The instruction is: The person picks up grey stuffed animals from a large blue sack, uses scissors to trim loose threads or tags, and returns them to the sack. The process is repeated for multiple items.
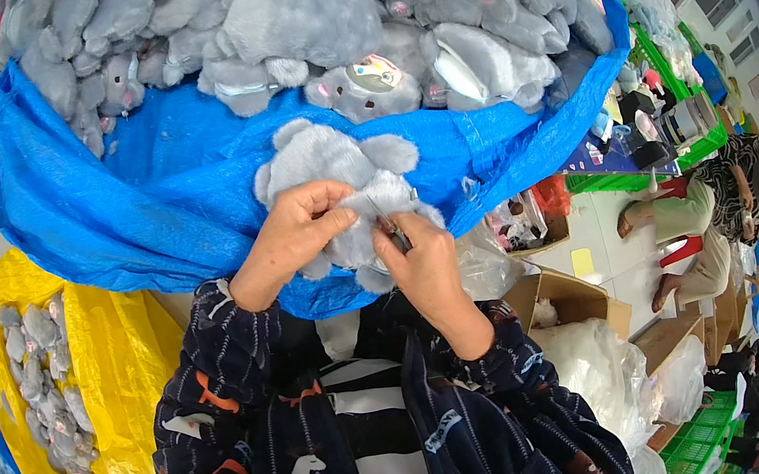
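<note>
A grey plush toy (313,159) with short rounded limbs lies in front of me on the edge of a blue woven sheet (135,204). My left hand (298,234) is closed, its thumb and fingertips pinching the plush fabric near the toy's middle. My right hand (423,255) is closed around a small, thin metal tool (387,223), its tip pointing at the fabric beside my left fingertips. The tool's exact kind is mostly hidden by the fingers. Just beyond lies a large heap of similar grey plush toys (301,22), some with pink noses and white patches.
At left, a yellow woven sack (126,383) holds smaller grey plush pieces (50,381). To the right stand cardboard boxes (567,290), clear plastic bags (598,381) and green crates (705,439). Another person (700,211) sits farther right beside a cluttered table (633,147).
</note>
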Demonstrator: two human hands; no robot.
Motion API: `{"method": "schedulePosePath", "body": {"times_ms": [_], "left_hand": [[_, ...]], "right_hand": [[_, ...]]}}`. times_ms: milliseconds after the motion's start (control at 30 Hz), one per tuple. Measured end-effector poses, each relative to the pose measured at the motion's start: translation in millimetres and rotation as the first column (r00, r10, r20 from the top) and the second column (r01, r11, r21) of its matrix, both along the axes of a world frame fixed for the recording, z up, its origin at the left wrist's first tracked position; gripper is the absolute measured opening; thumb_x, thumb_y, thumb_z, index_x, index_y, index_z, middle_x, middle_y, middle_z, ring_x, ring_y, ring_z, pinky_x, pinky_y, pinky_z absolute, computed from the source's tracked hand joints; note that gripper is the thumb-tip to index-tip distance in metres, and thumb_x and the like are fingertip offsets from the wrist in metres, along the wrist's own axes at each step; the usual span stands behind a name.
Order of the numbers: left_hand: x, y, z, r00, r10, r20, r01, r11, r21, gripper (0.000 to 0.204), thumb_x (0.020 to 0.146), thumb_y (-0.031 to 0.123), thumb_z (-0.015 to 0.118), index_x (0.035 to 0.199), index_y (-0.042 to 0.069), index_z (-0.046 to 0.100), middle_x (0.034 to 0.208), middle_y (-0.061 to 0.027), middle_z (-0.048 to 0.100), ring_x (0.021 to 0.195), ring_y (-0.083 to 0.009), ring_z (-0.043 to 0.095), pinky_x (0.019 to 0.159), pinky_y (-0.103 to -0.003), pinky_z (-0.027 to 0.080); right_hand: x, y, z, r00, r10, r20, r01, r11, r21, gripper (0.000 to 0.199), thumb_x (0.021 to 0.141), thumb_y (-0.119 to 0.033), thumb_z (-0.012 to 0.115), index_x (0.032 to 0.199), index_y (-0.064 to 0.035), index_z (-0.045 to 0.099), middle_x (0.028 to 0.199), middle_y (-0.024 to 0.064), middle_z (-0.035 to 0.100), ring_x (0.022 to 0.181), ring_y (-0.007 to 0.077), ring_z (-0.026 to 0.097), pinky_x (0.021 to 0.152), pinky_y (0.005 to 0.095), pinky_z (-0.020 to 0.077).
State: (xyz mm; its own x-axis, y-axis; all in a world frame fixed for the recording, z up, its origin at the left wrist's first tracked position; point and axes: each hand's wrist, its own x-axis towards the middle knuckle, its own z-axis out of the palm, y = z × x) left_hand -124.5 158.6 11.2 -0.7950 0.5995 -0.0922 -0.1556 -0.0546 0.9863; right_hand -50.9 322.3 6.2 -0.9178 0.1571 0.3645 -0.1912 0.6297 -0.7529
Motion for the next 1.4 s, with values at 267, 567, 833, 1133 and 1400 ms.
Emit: {"method": "schedulePosePath", "body": {"times_ms": [267,567,833,1133,1400], "left_hand": [[0.2,6.9,-18.7,0.998,0.056,0.026,-0.060,0.976,0.210,0.024,0.088,0.006,0.057,0.110,-0.003,0.058,0.102,-0.0047,0.063,0.090,-0.0085,0.057,0.080,-0.023,0.046],[-0.7,11.8,-20.0,0.986,0.163,-0.045,-0.149,0.964,0.221,0.020,0.087,0.007,0.061,0.105,-0.002,0.059,0.093,-0.0009,0.062,0.082,-0.0052,0.055,0.071,-0.020,0.045],[3.4,16.3,-16.1,0.928,0.259,-0.268,-0.259,0.965,0.035,0.020,0.080,0.007,0.068,0.097,0.000,0.062,0.083,-0.0037,0.061,0.070,-0.0080,0.057,0.062,-0.021,0.047],[4.7,13.8,3.7,0.693,0.057,-0.719,-0.362,0.889,-0.279,0.037,0.076,0.019,0.072,0.108,0.004,0.061,0.120,-0.0160,0.046,0.115,-0.0322,0.046,0.095,-0.038,0.040],[18.6,16.8,9.4,0.605,-0.136,-0.785,-0.326,0.856,-0.400,0.041,0.082,0.017,0.064,0.121,0.008,0.056,0.136,-0.0218,0.038,0.126,-0.0396,0.035,0.103,-0.044,0.032]], "right_hand": [[-25.3,8.6,-1.4,0.980,0.058,0.188,-0.067,0.997,0.037,0.024,0.075,-0.016,0.065,0.068,0.0051,0.058,0.067,0.0258,0.058,0.064,0.0426,0.058,0.056,0.0459,0.0444],[-38.1,16.3,0.0,0.847,0.313,0.431,-0.038,0.843,-0.537,0.017,0.075,-0.010,0.061,0.063,-0.0003,0.054,0.057,-0.0045,0.048,0.054,0.0041,0.041,0.046,0.0249,0.0334],[10.9,9.4,-9.2,0.960,0.182,0.213,-0.009,0.781,-0.624,0.010,0.077,-0.007,0.063,0.071,-0.0028,0.056,0.061,-0.0051,0.050,0.056,0.0035,0.043,0.049,0.0228,0.0351],[41.0,19.7,-4.7,0.941,0.225,0.255,-0.025,0.793,-0.609,0.021,0.088,-0.022,0.064,0.085,-0.0021,0.060,0.067,-0.0014,0.054,0.053,0.0007,0.041,0.046,0.0188,0.0297],[26.2,20.7,-14.2,0.926,0.318,0.205,0.140,0.214,-0.967,0.016,0.088,-0.019,0.063,0.088,-0.0046,0.057,0.070,0.0011,0.057,0.046,0.0035,0.037,0.041,0.0215,0.0304]]}}
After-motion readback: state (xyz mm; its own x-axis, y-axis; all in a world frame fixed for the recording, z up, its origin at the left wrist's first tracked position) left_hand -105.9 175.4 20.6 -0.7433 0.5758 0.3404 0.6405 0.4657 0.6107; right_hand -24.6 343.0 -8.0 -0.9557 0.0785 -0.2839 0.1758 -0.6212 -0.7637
